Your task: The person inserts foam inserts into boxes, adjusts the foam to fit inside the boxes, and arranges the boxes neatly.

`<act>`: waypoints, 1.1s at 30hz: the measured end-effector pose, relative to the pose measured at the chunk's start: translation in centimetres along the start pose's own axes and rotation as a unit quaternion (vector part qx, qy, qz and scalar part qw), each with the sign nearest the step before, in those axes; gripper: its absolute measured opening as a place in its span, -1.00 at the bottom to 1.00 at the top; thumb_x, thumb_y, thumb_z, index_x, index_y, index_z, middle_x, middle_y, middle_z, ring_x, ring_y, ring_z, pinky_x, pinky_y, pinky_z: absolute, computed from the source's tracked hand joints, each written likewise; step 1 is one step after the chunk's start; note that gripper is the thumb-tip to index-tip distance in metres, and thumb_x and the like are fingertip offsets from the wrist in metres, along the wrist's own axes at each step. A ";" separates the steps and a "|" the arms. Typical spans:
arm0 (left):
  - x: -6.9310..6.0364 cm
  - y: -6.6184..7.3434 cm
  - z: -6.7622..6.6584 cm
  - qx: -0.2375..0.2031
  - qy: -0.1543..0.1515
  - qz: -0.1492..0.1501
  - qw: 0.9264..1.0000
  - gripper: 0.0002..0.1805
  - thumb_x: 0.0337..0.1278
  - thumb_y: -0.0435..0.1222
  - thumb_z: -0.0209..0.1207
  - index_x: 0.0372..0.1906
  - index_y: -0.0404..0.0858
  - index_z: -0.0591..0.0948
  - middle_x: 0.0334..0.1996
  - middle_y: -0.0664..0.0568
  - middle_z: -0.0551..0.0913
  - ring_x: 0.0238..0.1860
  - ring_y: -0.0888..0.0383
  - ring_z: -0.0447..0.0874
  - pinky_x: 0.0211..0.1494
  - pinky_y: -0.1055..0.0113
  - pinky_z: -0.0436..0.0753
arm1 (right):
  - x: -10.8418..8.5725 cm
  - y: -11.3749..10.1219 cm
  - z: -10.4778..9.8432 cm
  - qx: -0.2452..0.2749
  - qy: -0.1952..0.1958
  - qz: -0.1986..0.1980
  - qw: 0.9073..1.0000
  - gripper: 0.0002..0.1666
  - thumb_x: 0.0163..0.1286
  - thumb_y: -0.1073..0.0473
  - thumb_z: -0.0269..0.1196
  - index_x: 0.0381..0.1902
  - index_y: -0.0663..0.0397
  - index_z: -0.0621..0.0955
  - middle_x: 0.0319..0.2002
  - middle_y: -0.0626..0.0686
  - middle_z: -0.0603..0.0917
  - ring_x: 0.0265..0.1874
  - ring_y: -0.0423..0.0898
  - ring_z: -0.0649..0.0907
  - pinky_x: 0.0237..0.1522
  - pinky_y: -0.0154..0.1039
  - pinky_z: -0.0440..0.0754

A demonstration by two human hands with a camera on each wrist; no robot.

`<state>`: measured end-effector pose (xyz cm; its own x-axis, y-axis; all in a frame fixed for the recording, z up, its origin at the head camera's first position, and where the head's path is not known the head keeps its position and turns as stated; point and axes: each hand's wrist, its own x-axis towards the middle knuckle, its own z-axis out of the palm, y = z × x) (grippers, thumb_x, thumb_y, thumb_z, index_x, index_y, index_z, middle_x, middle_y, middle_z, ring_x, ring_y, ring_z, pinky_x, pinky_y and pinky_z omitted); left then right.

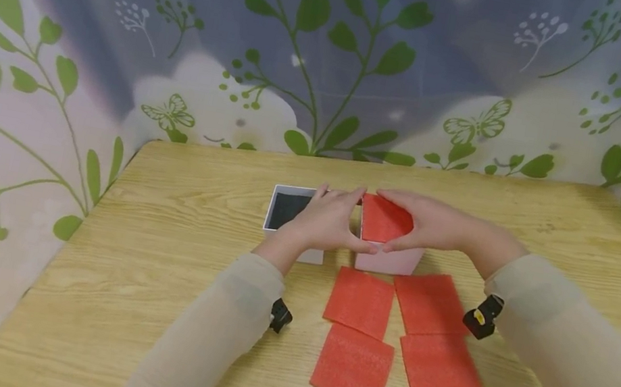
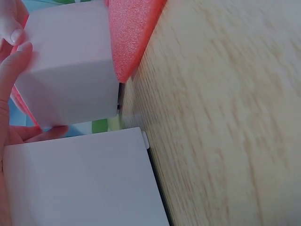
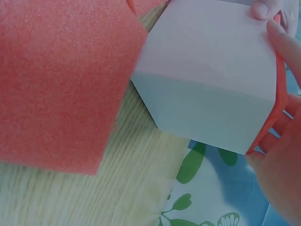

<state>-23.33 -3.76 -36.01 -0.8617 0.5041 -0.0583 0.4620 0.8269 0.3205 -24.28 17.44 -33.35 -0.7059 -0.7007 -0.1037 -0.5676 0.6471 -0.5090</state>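
Note:
A white box point(image 1: 388, 261) stands on the table with a red foam sheet point(image 1: 384, 221) lying over its top opening. My left hand point(image 1: 330, 221) is at the box's left side, thumb at the front rim and fingers toward the back, touching the sheet's edge. From the right, my right hand point(image 1: 435, 224) spans the top, its thumb and fingers on the sheet's edges. Both thumbs come close together at the near rim in the right wrist view, where the box point(image 3: 207, 61) shows its sides and the red edge point(image 3: 277, 103) lies along its top.
Left of that box stands another white box point(image 1: 309, 253) with a dark interior, partly behind my left hand. Several red foam sheets point(image 1: 352, 368) lie on the wooden table point(image 1: 144, 303) in front of the boxes. A patterned curtain point(image 1: 277, 99) hangs behind the table.

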 end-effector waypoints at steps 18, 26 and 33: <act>0.0 -0.1 0.0 0.013 -0.003 0.008 1.000 0.19 -0.18 0.36 0.16 0.47 -0.23 0.00 0.33 0.09 0.30 0.33 0.06 0.17 0.40 -0.03 -0.22 | -0.5 0.1 0.2 -0.001 0.020 0.013 1.000 0.21 0.02 -0.20 0.41 0.43 0.25 0.08 0.39 0.21 0.14 0.33 0.16 0.18 0.26 0.11 0.20; 0.0 0.0 0.0 0.004 0.002 0.009 1.000 0.21 -0.21 0.35 0.20 0.48 -0.16 -0.04 0.32 0.11 0.32 0.31 0.05 0.19 0.40 -0.02 -0.25 | -3.0 0.4 -0.4 0.004 0.031 0.048 0.998 0.18 0.15 -0.23 0.29 0.44 0.30 -0.01 0.42 0.28 0.02 0.38 0.21 0.05 0.28 0.19 0.07; -0.1 0.0 -0.1 0.005 -0.003 0.005 1.000 0.18 -0.19 0.33 0.20 0.48 -0.16 -0.01 0.33 0.08 0.30 0.32 0.06 0.18 0.41 0.00 -0.22 | -3.7 1.5 0.5 0.003 0.015 0.086 0.996 0.13 0.26 -0.33 0.12 0.47 0.19 -0.10 0.45 0.20 -0.11 0.40 0.18 -0.02 0.31 0.16 0.03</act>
<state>-23.27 -3.80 -35.92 -0.8555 0.5143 -0.0605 0.4731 0.8237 0.3126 -22.29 20.86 -34.16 -0.8044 -0.5710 -0.1640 -0.4351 0.7542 -0.4918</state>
